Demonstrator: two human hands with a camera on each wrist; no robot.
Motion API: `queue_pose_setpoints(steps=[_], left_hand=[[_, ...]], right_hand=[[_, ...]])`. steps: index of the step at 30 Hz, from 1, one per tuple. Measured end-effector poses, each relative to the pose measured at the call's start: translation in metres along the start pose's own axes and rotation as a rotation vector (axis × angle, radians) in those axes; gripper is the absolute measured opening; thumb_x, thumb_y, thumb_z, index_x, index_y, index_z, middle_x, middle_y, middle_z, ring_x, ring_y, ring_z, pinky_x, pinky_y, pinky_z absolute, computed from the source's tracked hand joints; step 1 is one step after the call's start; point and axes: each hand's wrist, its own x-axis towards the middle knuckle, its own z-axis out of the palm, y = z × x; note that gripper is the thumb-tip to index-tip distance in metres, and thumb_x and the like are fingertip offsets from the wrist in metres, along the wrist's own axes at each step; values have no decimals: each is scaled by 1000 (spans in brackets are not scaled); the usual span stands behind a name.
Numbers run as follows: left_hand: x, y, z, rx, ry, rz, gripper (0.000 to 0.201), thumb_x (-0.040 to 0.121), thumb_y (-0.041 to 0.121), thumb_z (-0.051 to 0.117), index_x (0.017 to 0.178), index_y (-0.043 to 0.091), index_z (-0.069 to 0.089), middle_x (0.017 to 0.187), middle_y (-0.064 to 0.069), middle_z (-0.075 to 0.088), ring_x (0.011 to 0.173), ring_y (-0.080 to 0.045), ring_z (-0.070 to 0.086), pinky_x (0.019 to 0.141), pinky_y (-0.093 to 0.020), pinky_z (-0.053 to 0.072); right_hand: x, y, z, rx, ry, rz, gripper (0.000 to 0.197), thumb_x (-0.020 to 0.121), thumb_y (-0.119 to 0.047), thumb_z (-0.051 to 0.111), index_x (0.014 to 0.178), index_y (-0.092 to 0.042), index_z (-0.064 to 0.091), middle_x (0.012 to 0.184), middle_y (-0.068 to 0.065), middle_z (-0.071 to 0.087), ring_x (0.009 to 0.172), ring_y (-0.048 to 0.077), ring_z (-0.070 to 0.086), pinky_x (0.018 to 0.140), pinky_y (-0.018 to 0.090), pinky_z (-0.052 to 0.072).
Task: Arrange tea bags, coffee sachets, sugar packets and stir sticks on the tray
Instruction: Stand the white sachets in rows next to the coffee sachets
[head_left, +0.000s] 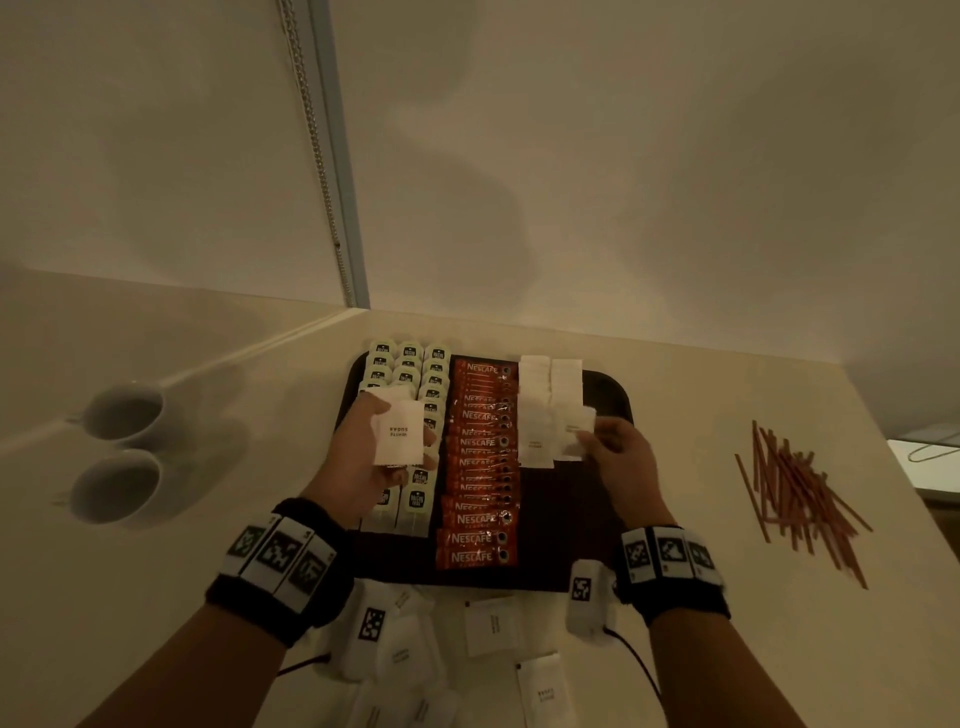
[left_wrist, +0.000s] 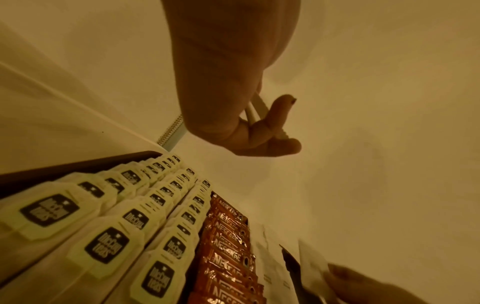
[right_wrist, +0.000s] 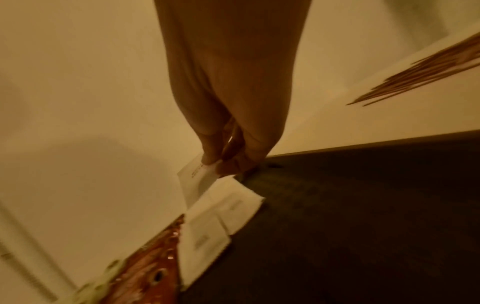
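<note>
A dark tray holds three columns of tea bags, one column of red coffee sachets and two columns of white sugar packets. My left hand hovers over the tea bags and holds a small stack of sugar packets, seen edge-on between thumb and fingers in the left wrist view. My right hand pinches one sugar packet at the near end of the right sugar column. Brown stir sticks lie in a loose pile right of the tray.
Two white cups stand on the counter at the left. More loose sugar packets lie on the counter in front of the tray. The right half of the tray is bare. Walls close off the back and left.
</note>
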Motion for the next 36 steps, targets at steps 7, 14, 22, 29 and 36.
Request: queue_pose_setpoints(steps=[7, 14, 22, 29, 36], left_hand=[[2, -1, -2, 26, 49, -33, 36, 93, 26, 32, 116, 7, 53, 74, -14, 62, 48, -25, 61, 33, -17, 33], [-1, -2, -3, 4, 21, -59, 44, 95, 28, 31, 127, 5, 49, 80, -15, 61, 56, -29, 66, 36, -17, 41], [-3, -2, 3, -56, 21, -55, 25, 95, 11, 35, 111, 12, 53, 92, -16, 59, 57, -36, 67, 39, -25, 50], [-4, -1, 10, 118, -9, 42, 20, 95, 9, 46, 109, 18, 57, 87, -9, 71, 74, -32, 70, 48, -27, 53], [-2, -11, 16, 207, 32, 136, 30, 90, 18, 62, 120, 17, 58, 108, -10, 68, 97, -24, 65, 58, -28, 54]], right_hand=[[19, 48, -7, -183, 17, 129, 10, 90, -17, 61, 100, -16, 63, 95, -3, 61, 97, 22, 61, 91, 42, 52], [29, 51, 6, -229, 77, 132, 17, 89, -17, 61, 104, -10, 65, 107, 7, 66, 98, 20, 59, 93, 38, 49], [27, 48, 16, -306, 193, 137, 23, 85, -19, 68, 102, -4, 64, 102, 12, 66, 97, 26, 59, 81, 28, 42], [2, -1, 35, -140, 80, -28, 14, 89, -26, 62, 96, -15, 59, 90, -4, 61, 89, 15, 61, 69, 18, 44], [-66, -64, 83, 238, -503, -165, 25, 84, -26, 68, 99, -8, 60, 99, 8, 67, 95, 21, 65, 86, 34, 55]])
